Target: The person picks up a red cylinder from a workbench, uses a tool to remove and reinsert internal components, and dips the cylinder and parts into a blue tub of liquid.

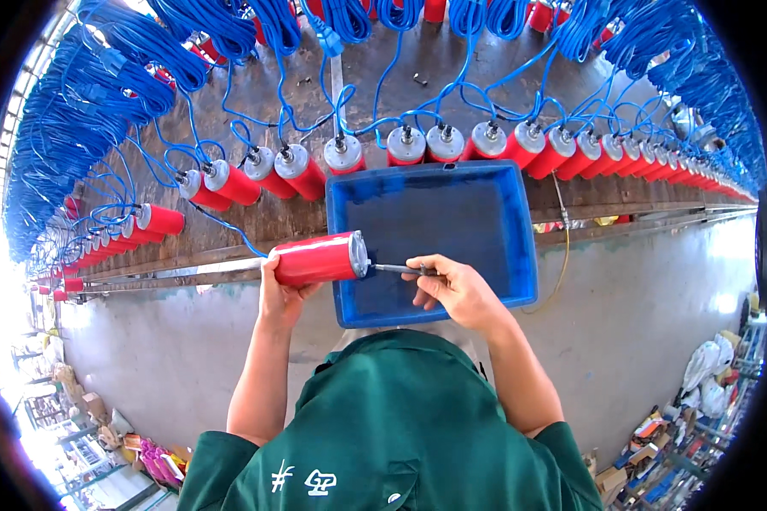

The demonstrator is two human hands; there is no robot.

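My left hand (279, 296) is wrapped round a red cylinder (315, 258), which lies on its side with a silver end cap (358, 254) facing right. A blue cable (245, 238) runs from the cylinder's left end toward the bench. In my right hand (462, 294) is a screwdriver (390, 267), held in a pinch and pointing left. Its tip is at the lower part of the end cap; whether it touches a screw cannot be made out. Both hands work above a blue plastic tray (527, 243).
On the dark bench (307, 85) stands a long curved row of similar red cylinders (528, 145) with blue cables. Coiled blue cables (136, 47) are heaped behind them. A yellow hose (566, 255) hangs at the bench's front edge. Bags and boxes (707, 366) lie at right.
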